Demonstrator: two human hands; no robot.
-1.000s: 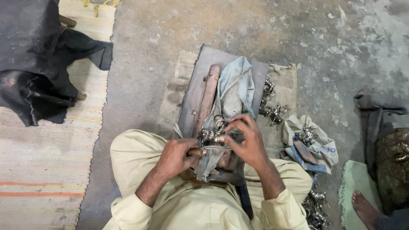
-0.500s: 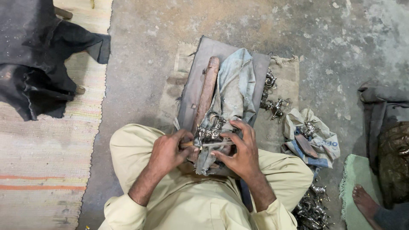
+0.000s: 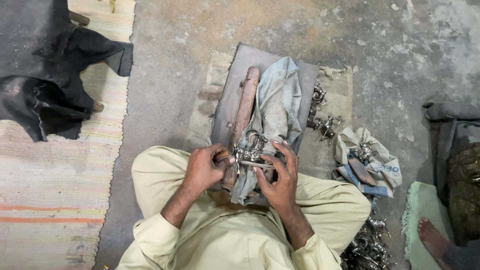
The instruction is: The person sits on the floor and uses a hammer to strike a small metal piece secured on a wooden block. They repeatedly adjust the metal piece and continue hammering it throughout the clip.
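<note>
Since half a second ago we have lifted our left hand [image 3: 202, 170] slightly; its grip is closed around a thin metal tool [image 3: 255, 163] whose handle it hides. Our right hand [image 3: 280, 175] now spreads its fingers more, pressing the small silvery metal figure [image 3: 250, 150] against the wooden block [image 3: 244, 112], on the grey-blue cloth [image 3: 280, 97]. Right of our knee lies a crumpled white bag with blue print [image 3: 372, 162], holding more figures.

One package at your right: crumpled white sack [image 3: 372, 157] with a blue printed band, on the floor [image 3: 175, 75], holding small metal figurines [image 3: 365, 150]
</note>
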